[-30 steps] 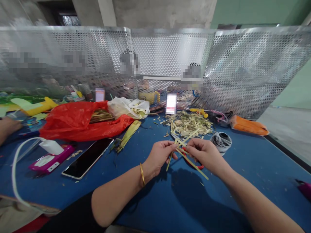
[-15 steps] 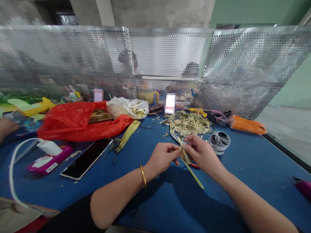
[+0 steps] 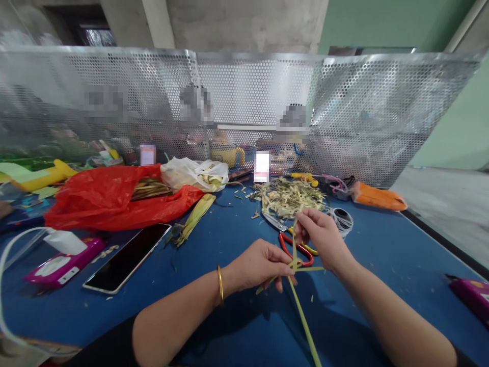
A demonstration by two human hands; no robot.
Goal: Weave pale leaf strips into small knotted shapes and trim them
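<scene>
Over a blue surface (image 3: pixel 237 224), left hand (image 3: pixel 257 262) with grip pinching crossed pale-green strips (image 3: pixel 304 321), right hand (image 3: pixel 321 234) with grip pinching one strip's upper end, scissors (image 3: pixel 274 221) lying beyond, heaped shreds (image 3: pixel 290 196) behind, perforated metal screen (image 3: pixel 244 92) across rear, green wall (image 3: pixel 462 137) at right.

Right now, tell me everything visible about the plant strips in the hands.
The plant strips look narrow, flat, yellow-green and leaf-like. They cross, pinched in the left hand, over the blue table; one runs up to the right hand, one juts right, and a long one slants down to the picture's lower edge. Their crossing is partly hidden.
</scene>
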